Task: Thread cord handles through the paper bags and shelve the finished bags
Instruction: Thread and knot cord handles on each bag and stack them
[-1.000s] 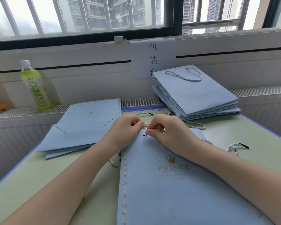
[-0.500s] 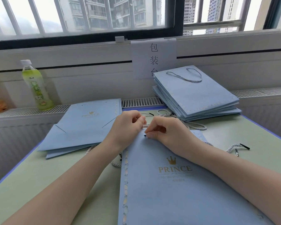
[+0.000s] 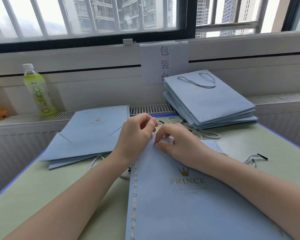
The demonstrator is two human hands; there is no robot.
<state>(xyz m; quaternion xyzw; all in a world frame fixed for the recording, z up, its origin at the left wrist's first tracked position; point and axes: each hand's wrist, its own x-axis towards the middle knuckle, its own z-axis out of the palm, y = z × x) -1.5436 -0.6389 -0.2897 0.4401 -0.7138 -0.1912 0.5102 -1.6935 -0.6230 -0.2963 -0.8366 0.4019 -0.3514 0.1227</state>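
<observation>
Left hand (image 3: 135,135): fingers curled at the bag's top edge — grip unclear.
Right hand (image 3: 178,144): fingers pinch the paper bag (image 3: 189,205) rim.
Finished stack (image 3: 210,101): beyond the fingers, on the tabletop (image 3: 42,196).

A flat blue paper bag (image 3: 189,205) lies nearest on the green bench (image 3: 42,196); a stack of unthreaded blue bags (image 3: 87,139) sits behind-left, a pile of corded blue bags (image 3: 210,103) behind-right, and a green drink bottle (image 3: 38,94) stands on the sill far left.
</observation>
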